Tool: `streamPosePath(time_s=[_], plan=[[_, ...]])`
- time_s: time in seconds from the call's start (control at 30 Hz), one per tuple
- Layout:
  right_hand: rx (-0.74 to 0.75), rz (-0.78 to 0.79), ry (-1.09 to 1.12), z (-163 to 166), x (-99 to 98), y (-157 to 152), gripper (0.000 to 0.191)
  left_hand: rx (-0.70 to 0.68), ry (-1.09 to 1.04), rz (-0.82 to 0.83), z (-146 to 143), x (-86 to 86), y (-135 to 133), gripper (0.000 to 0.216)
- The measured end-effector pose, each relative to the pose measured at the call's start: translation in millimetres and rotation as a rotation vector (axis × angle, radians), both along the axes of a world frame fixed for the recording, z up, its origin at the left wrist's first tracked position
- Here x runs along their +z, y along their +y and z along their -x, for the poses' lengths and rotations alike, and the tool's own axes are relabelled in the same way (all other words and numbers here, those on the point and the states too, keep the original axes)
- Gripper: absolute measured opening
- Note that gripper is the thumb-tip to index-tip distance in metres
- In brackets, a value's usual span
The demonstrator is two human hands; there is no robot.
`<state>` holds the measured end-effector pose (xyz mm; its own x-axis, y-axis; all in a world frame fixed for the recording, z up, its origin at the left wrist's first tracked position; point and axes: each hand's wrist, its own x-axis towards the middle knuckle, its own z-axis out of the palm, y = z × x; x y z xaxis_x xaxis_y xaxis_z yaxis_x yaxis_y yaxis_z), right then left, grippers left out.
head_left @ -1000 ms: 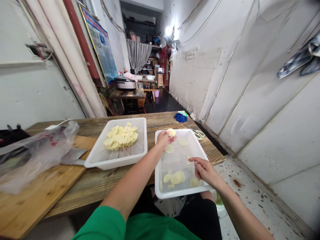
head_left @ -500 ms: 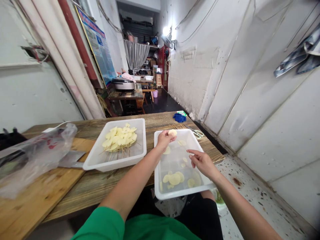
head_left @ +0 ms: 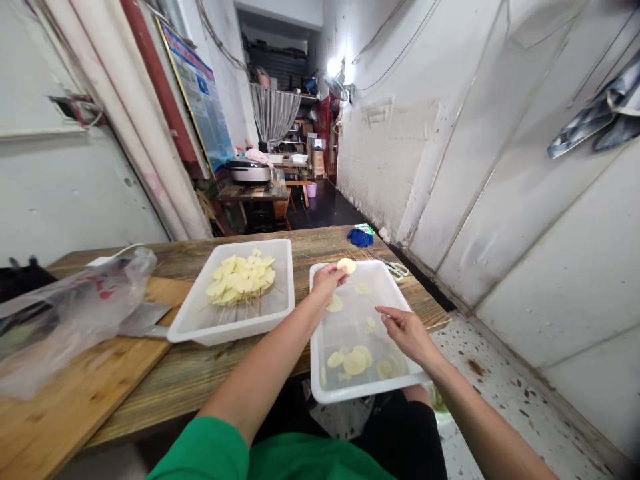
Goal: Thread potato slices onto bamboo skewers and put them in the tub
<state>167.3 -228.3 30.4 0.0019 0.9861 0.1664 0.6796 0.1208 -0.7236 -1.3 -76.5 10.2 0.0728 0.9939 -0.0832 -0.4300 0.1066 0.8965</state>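
My left hand (head_left: pixel 327 280) pinches a round, pale yellow potato slice (head_left: pixel 347 266) above the far side of a white plastic tray (head_left: pixel 316 373). Over the same tray's right half, my right hand (head_left: pixel 404 328) is closed, thumb against forefinger, on what looks like a thin bamboo skewer (head_left: pixel 373 304), only faintly visible. Loose potato slices (head_left: pixel 355 363) lie in cloudy water in this tray, mostly at its near end. To the left, a second white tray (head_left: pixel 230 331) holds a heap of skewered potato slices (head_left: pixel 240 277), their sticks pointing toward me.
Loose skewers (head_left: pixel 357 254), scissors (head_left: pixel 399 269) and a blue cloth (head_left: pixel 360 237) lie beyond the right tray. At left, a wooden board (head_left: pixel 100 380) bears a clear plastic bag (head_left: pixel 80 313) and a broad metal blade (head_left: pixel 145 323). The table's right edge is close to the right tray.
The slice in my left hand has turned flatter toward me. My right hand has shifted very slightly, its fingers drawn closer together. The view has moved a little.
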Motion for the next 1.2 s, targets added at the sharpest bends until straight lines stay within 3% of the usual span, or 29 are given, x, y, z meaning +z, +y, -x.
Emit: streamPosePath(time_s=[1.2], plan=[[-0.026, -0.012, 0.009, -0.5, -0.4, -1.2, 0.046, 0.008, 0.115, -0.128, -0.8, -1.3, -1.8, 0.020]])
